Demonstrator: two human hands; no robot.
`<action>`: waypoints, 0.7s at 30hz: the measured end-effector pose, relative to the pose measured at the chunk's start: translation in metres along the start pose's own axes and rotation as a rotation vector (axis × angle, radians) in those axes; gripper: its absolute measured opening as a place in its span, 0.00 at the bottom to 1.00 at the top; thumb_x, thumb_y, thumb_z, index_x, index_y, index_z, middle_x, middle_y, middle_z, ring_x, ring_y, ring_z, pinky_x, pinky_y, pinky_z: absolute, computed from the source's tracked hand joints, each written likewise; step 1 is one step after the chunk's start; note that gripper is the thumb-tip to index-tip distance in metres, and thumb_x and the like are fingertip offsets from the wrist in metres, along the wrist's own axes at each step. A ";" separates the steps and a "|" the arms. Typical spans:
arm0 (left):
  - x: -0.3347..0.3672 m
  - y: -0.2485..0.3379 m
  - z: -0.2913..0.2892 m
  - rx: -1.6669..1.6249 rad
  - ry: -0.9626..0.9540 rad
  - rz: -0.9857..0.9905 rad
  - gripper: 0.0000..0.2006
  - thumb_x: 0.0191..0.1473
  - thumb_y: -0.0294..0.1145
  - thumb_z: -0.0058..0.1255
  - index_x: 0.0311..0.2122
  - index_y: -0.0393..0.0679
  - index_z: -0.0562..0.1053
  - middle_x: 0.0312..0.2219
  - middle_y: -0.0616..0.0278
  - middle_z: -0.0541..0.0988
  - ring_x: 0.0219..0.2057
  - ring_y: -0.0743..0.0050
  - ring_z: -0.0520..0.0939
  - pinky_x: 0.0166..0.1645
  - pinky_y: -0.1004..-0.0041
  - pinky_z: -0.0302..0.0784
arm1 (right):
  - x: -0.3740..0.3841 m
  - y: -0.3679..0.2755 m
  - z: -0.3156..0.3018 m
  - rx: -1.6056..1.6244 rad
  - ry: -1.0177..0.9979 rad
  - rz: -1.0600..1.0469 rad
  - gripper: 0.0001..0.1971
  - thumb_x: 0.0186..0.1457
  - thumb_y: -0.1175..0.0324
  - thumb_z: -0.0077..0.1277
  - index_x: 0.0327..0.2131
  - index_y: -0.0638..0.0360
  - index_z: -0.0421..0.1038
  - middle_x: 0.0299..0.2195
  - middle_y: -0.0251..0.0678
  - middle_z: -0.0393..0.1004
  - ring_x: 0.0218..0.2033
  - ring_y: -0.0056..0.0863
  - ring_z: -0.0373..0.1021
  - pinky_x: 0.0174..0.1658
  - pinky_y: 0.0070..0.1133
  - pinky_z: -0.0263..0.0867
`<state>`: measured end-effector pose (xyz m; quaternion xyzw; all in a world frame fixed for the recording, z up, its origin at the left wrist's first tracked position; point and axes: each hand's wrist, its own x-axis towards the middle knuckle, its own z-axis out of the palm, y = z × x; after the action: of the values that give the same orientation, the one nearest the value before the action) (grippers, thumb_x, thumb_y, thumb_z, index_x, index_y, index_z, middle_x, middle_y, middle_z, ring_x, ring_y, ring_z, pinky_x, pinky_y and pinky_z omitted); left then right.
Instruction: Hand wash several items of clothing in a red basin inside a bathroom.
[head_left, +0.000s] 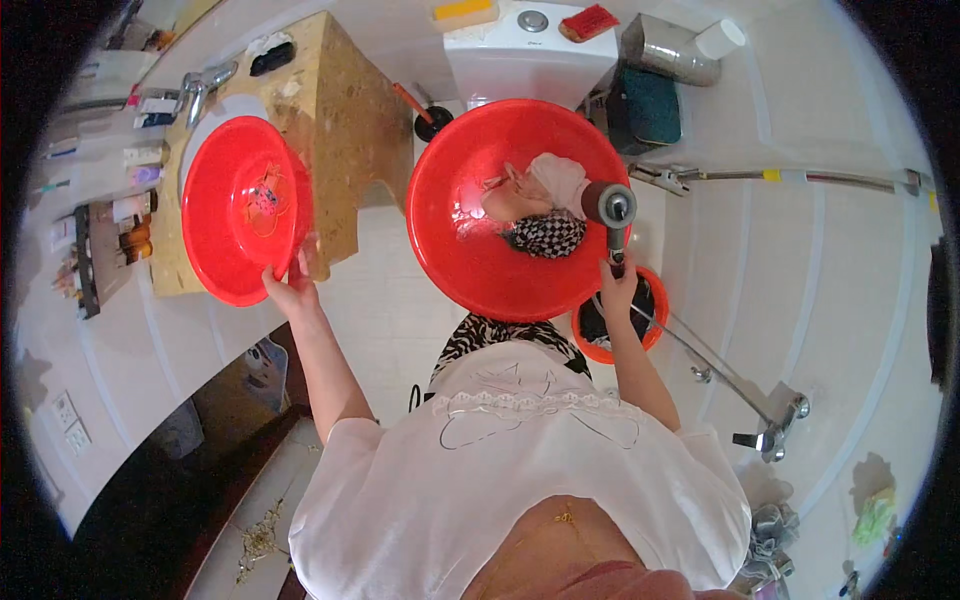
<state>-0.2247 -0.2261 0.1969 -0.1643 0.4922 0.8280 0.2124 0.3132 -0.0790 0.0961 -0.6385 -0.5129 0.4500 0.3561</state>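
Note:
My left hand (290, 287) grips the near rim of a smaller red basin (215, 240), which is held tilted by the sink and has a printed pattern on its bottom. In my right hand (620, 288) is a grey shower head (612, 206), held by its handle over the right edge of a large red basin (455, 262). Inside that basin lie a pale pink cloth (556, 182) and a black-and-white checkered cloth (550, 235). I cannot make out whether water runs from the shower head.
Behind the large basin stands a white toilet tank (480, 60) with a red brush (590, 22) on top. An orange bucket (655, 325) holding dark cloth sits below my right hand. The shower hose (700, 345) runs to a wall tap (775, 435). A stone-patterned counter (345, 110) holds the sink.

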 end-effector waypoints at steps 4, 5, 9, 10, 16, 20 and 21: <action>-0.031 -0.003 0.022 0.090 -0.115 0.004 0.37 0.54 0.56 0.49 0.54 0.31 0.59 0.46 0.46 0.68 0.46 0.52 0.75 0.49 0.60 0.78 | -0.003 0.010 -0.007 -0.075 0.058 0.011 0.23 0.52 0.74 0.54 0.52 0.63 0.63 0.35 0.35 0.70 0.36 0.23 0.65 0.45 0.19 0.62; -0.044 -0.003 0.028 0.116 -0.116 0.018 0.39 0.52 0.60 0.48 0.54 0.31 0.59 0.46 0.45 0.67 0.46 0.52 0.75 0.50 0.59 0.78 | -0.005 0.006 -0.009 -0.091 0.050 0.041 0.23 0.52 0.74 0.54 0.53 0.63 0.63 0.35 0.35 0.70 0.36 0.23 0.65 0.45 0.19 0.62; -0.081 -0.024 0.042 0.212 -0.041 0.040 0.37 0.53 0.65 0.43 0.57 0.43 0.57 0.49 0.50 0.64 0.47 0.54 0.74 0.50 0.57 0.73 | -0.009 0.011 -0.021 -0.083 0.095 0.062 0.24 0.52 0.74 0.55 0.52 0.64 0.64 0.36 0.36 0.71 0.37 0.23 0.66 0.44 0.20 0.63; -0.086 -0.026 0.041 0.265 -0.071 0.066 0.36 0.54 0.65 0.43 0.57 0.46 0.57 0.50 0.51 0.63 0.47 0.55 0.74 0.50 0.57 0.72 | -0.011 0.013 -0.022 -0.076 0.098 0.048 0.23 0.51 0.74 0.55 0.52 0.64 0.64 0.36 0.36 0.71 0.37 0.23 0.67 0.44 0.20 0.63; -0.098 -0.059 0.056 0.581 -0.184 0.037 0.22 0.57 0.43 0.49 0.53 0.50 0.61 0.48 0.58 0.67 0.43 0.61 0.77 0.40 0.62 0.72 | -0.018 0.026 -0.031 -0.068 0.129 0.004 0.23 0.51 0.74 0.55 0.51 0.65 0.65 0.35 0.35 0.72 0.36 0.22 0.67 0.43 0.19 0.64; -0.092 -0.066 0.058 0.593 -0.265 0.013 0.19 0.56 0.31 0.52 0.52 0.47 0.62 0.46 0.61 0.70 0.39 0.64 0.79 0.36 0.67 0.73 | -0.023 0.018 -0.029 -0.037 0.132 0.060 0.22 0.51 0.74 0.55 0.51 0.65 0.65 0.35 0.34 0.71 0.36 0.21 0.66 0.43 0.19 0.64; -0.090 -0.067 0.057 0.607 -0.266 0.019 0.19 0.56 0.31 0.51 0.51 0.46 0.63 0.46 0.61 0.71 0.39 0.65 0.79 0.36 0.67 0.73 | -0.024 0.013 -0.026 -0.008 0.134 0.069 0.23 0.51 0.74 0.55 0.51 0.65 0.65 0.35 0.34 0.70 0.36 0.21 0.66 0.43 0.19 0.64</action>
<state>-0.1169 -0.1645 0.2168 0.0207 0.6857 0.6598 0.3066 0.3406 -0.1052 0.0986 -0.6858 -0.4675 0.4161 0.3715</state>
